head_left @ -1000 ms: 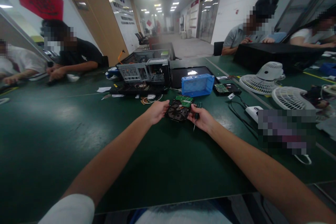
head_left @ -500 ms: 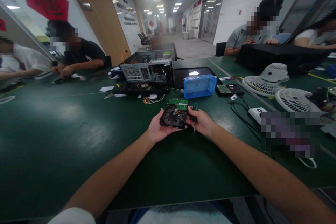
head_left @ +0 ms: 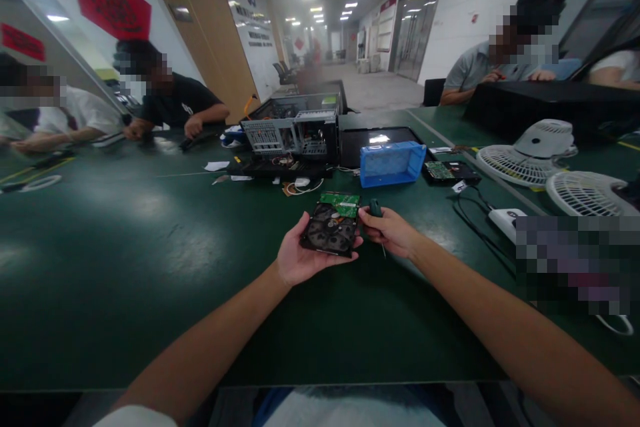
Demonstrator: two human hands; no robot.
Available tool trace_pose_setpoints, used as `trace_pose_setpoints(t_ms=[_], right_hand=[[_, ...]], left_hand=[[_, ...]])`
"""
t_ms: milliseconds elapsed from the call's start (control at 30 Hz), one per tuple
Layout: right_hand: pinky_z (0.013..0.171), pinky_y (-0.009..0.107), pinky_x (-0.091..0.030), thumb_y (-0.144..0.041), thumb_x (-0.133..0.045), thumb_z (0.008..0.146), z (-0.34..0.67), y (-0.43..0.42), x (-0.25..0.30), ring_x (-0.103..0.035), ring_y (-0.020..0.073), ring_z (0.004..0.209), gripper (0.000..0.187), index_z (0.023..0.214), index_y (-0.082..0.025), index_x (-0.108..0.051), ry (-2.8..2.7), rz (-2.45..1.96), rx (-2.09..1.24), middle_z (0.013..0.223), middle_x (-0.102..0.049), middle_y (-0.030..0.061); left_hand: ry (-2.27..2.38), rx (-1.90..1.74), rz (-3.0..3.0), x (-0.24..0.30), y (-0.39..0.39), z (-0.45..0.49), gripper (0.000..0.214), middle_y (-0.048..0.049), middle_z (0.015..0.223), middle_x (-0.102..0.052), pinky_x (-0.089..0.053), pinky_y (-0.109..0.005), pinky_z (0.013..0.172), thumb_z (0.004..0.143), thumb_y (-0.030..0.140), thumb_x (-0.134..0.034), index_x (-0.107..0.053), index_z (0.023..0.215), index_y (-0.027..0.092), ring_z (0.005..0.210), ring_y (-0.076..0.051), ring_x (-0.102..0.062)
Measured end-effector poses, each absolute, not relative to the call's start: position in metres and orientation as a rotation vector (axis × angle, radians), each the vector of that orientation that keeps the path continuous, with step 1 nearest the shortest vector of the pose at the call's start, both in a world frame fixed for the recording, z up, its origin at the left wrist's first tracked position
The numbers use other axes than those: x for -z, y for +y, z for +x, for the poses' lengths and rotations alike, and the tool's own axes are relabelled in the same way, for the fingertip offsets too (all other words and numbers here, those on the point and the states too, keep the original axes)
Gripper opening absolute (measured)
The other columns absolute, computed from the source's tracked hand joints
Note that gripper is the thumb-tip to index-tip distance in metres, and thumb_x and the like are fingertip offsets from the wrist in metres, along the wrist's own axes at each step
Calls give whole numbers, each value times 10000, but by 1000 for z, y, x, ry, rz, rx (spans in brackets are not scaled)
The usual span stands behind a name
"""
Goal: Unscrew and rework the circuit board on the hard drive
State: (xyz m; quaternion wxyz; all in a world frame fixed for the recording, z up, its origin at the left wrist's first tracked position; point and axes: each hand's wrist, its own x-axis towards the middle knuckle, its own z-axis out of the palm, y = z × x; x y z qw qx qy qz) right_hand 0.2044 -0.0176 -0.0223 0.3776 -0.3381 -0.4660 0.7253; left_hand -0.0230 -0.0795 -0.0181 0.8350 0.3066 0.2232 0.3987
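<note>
My left hand point(head_left: 296, 255) supports a hard drive point(head_left: 330, 227) from below, with the thumb along its left edge. The drive's green circuit board point(head_left: 341, 203) faces up at its far end, above the dark metal casing. My right hand point(head_left: 393, 232) is closed around a screwdriver point(head_left: 375, 207) with a dark green handle; its thin shaft points down below the fingers. The right fingertips are close to the drive's right edge, and I cannot tell whether they touch it. Both hands are above the green table.
An opened computer case point(head_left: 290, 130) stands beyond my hands, with a blue plastic bin point(head_left: 393, 165) to its right. Another hard drive point(head_left: 451, 172), white fans point(head_left: 520, 163) and a power strip point(head_left: 506, 220) lie on the right of the green table point(head_left: 125, 267). Other people sit at both sides.
The hard drive has come slightly nearer to me in my left hand. My right hand has shifted a little right, tilting the screwdriver. The whole view has swung slightly left.
</note>
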Motion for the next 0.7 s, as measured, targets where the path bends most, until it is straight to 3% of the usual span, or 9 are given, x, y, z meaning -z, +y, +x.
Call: trace_pose_setpoints(t_ms=[267,433,600,700], right_hand=[[427,197,-164,-450,-878,751,196,-20,25,-268,48,484,378,852,-187,-626,-1234,-846,-1880,632,-471,-68],[418,194,-158,-401,-860,791,206,-13,26,-253,52,499,373,1033,-171,-695,-1193,-876,-1887,636,-376,-89],[403,204,-165,-327,-854,793,231,3,33,-263,49,515,345,1061,-151,-727,-1136,-879,-1822,691,-413,-67],[404,207,-160,-307,-864,773,240,10,34,-283,53,523,332,1032,-151,-728,-1093,-899,-1771,695,-428,-57]], left_hand=[[503,-905,528,9,-93,-28,884,-209,1553,-485,-302,-622,1187,915,761,-367,-326,1576,175,1467,-401,-422],[575,-1062,505,8,-88,-49,857,-190,1532,-517,-352,-651,1150,909,733,-431,-334,1574,201,1406,-415,-496],[756,-1263,575,11,-78,-117,768,-155,1506,-550,-458,-602,1092,937,689,-460,-363,1566,260,1365,-380,-547],[871,-1349,578,18,-74,-186,696,-201,1446,-587,-511,-640,992,953,608,-487,-419,1536,234,1318,-429,-575]])
